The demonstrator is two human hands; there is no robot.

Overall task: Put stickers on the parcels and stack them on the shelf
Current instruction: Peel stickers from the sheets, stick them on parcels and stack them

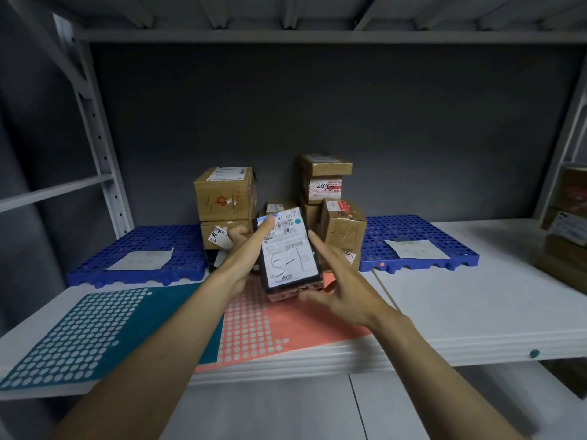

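You are holding a small dark parcel (290, 258) above the front of the white shelf (460, 293), tilted so its white label faces you. The label is showing barcodes, the handwritten mark "5-1", and a teal round sticker (297, 221) near its upper right corner.

Your left hand (244, 249) is gripping the parcel's left edge, thumb lying across the upper left corner of the label. Your right hand (343, 281) is sitting at the parcel's right side with fingers spread and mostly straight; the index finger is touching the right edge. Whether the lower fingers are supporting the underside: cannot tell, blurred.

Directly under the parcel a pink sticker sheet (254, 322) is lying flat on the shelf, and a teal sticker sheet (79, 331) is lying just beside it to the left, both with many round holes where dots are gone.

Behind your hands, brown cardboard boxes (222, 198) are standing stacked in two piles at the back of the shelf. A blue perforated mat (136, 249) is lying left of the piles and another blue mat (419, 239) right of them, each carrying a sheet of paper.
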